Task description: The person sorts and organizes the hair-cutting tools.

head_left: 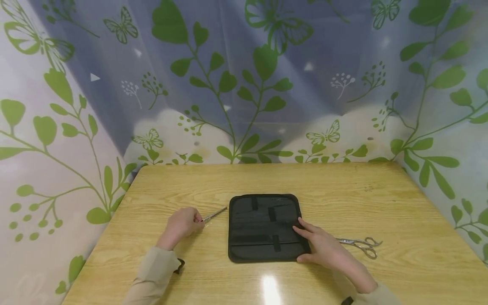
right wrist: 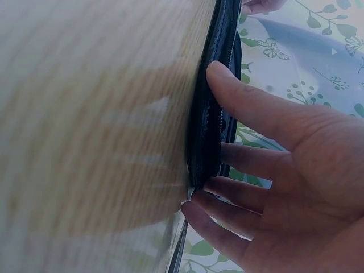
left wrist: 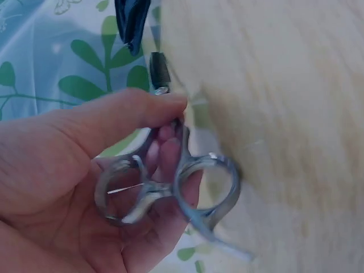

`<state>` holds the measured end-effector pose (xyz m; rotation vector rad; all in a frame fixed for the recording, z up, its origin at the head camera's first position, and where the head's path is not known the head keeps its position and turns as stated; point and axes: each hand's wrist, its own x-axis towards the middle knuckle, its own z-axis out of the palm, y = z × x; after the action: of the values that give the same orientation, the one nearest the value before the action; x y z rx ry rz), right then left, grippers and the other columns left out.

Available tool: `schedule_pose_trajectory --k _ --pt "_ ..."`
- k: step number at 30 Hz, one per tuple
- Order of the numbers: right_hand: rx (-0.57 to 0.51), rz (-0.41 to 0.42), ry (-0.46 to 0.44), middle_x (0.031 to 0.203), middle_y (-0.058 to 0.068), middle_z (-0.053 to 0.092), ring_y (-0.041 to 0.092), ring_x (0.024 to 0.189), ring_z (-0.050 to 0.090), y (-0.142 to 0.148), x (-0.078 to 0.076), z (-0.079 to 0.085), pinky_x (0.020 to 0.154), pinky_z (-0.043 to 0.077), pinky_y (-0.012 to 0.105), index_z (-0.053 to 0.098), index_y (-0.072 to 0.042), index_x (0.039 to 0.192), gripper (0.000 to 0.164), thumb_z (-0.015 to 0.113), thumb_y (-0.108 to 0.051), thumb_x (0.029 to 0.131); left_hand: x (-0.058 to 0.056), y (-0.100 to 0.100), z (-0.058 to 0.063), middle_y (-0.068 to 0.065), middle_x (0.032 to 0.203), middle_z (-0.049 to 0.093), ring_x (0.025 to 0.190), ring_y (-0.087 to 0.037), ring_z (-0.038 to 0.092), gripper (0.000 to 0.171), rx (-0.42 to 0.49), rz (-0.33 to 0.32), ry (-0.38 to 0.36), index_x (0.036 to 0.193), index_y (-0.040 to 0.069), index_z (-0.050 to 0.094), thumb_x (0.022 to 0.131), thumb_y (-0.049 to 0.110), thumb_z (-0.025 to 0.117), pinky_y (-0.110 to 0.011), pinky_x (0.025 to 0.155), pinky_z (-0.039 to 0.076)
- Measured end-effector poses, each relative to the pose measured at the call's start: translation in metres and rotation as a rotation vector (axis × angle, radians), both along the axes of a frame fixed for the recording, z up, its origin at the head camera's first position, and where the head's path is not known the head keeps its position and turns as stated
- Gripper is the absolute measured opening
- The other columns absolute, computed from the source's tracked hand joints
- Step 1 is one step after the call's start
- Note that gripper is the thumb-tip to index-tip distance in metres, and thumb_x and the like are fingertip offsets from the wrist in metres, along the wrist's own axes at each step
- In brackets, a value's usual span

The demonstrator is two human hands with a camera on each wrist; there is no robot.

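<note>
Near the table's left half, my left hand (head_left: 184, 222) pinches a pair of thinning scissors (head_left: 215, 214) by the shanks. Its toothed tip and silver finger rings (left wrist: 183, 170) show in the left wrist view, the rings lying over the palm and curled fingers. A black zip case (head_left: 249, 228) with elastic loops lies opened flat on the table, just right of the scissors' tip. My right hand (head_left: 324, 248) rests on the case's right edge, thumb at the near corner and fingers fairly straight. A second pair of scissors (head_left: 357, 242) lies on the table beyond that hand, its blades partly hidden.
The wooden table (head_left: 183, 182) ends at a curtain (head_left: 236, 84) printed with leaves and butterflies, which hangs behind it and along both sides. A bright reflection lies on the tabletop near the front edge.
</note>
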<state>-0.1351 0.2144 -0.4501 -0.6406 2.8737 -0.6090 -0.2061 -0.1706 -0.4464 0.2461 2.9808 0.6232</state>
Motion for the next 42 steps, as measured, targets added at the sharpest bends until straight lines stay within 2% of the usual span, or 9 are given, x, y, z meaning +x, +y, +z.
schedule_pose_trajectory --k 3,6,10,16,24,29,35,39,42 --pt "0.002 -0.002 0.002 0.148 0.021 0.03 0.042 0.126 0.035 0.0 0.0 0.0 0.097 0.039 0.058 0.045 -0.002 0.136 0.081 0.075 -0.041 0.071 0.001 -0.001 0.003 0.003 0.062 0.059 0.049 -0.01 0.047 0.011 0.006 -0.007 0.002 0.073 0.012 0.065 0.077 0.02 0.071 -0.027 0.048 0.04" --pt "-0.002 -0.001 -0.006 0.149 0.02 0.03 0.042 0.126 0.035 0.0 0.0 0.0 0.097 0.039 0.058 0.045 -0.003 0.136 0.081 0.075 -0.041 0.071 0.001 -0.002 0.004 0.002 0.064 0.059 0.049 -0.011 0.047 0.011 0.003 -0.022 -0.005 0.076 0.012 0.064 0.08 0.021 0.069 -0.027 0.048 0.039" --pt "-0.005 0.002 -0.007 0.149 0.02 0.029 0.041 0.127 0.035 -0.001 0.0 0.0 0.097 0.039 0.058 0.045 -0.003 0.136 0.081 0.075 -0.04 0.071 0.001 -0.003 0.006 -0.001 0.071 0.062 0.051 -0.011 0.048 0.01 0.023 -0.009 0.008 0.081 0.012 0.063 0.081 0.02 0.068 -0.029 0.049 0.042" --pt "-0.01 0.003 -0.015 0.149 0.021 0.029 0.042 0.127 0.034 0.0 0.0 0.001 0.097 0.038 0.059 0.045 -0.002 0.136 0.08 0.075 -0.039 0.072 0.002 0.002 0.01 -0.004 0.084 0.069 0.062 -0.013 0.055 0.01 0.053 0.005 0.105 0.083 0.013 0.065 0.08 0.021 0.07 -0.034 0.056 0.049" --pt "-0.024 -0.011 -0.034 0.149 0.021 0.028 0.041 0.128 0.033 -0.001 -0.002 0.0 0.097 0.039 0.06 0.045 -0.004 0.136 0.078 0.071 -0.045 0.074 0.005 0.022 0.014 -0.001 0.083 0.072 0.071 -0.013 0.062 0.013 0.108 0.002 0.213 0.088 0.014 0.07 0.08 0.023 0.07 -0.037 0.061 0.052" --pt "-0.076 -0.072 -0.023 0.146 0.022 0.034 0.042 0.126 0.036 -0.004 -0.004 0.001 0.094 0.04 0.061 0.048 -0.009 0.135 0.069 0.06 -0.051 0.082 0.008 0.035 0.02 0.001 0.077 0.07 0.068 -0.009 0.061 0.01 0.194 0.014 0.242 0.083 0.014 0.067 0.081 0.024 0.07 -0.037 0.064 0.053" --pt "-0.122 -0.126 0.077 0.143 0.018 0.04 0.039 0.126 0.037 -0.009 -0.004 0.003 0.093 0.04 0.063 0.053 -0.013 0.132 0.059 0.056 -0.05 0.086 0.011 0.049 0.026 0.0 0.079 0.068 0.07 -0.008 0.061 0.011 0.321 -0.017 0.214 0.084 0.013 0.064 0.082 0.024 0.068 -0.036 0.068 0.055" --pt "-0.227 -0.14 0.138 0.139 0.011 0.048 0.033 0.123 0.043 -0.015 -0.004 0.006 0.092 0.044 0.058 0.057 -0.016 0.128 0.054 0.055 -0.05 0.086 0.014 0.056 0.027 0.0 0.08 0.067 0.07 -0.007 0.061 0.011 0.373 -0.034 0.213 0.084 0.014 0.063 0.082 0.024 0.069 -0.034 0.067 0.055" --pt "-0.339 -0.143 0.114 0.132 0.008 0.056 0.028 0.111 0.054 -0.022 -0.004 0.008 0.086 0.051 0.05 0.057 -0.02 0.126 0.05 0.054 -0.05 0.087 0.016 0.061 0.029 0.001 0.082 0.068 0.071 -0.006 0.061 0.012 0.402 -0.039 0.226 0.087 0.015 0.062 0.082 0.023 0.069 -0.035 0.066 0.055"
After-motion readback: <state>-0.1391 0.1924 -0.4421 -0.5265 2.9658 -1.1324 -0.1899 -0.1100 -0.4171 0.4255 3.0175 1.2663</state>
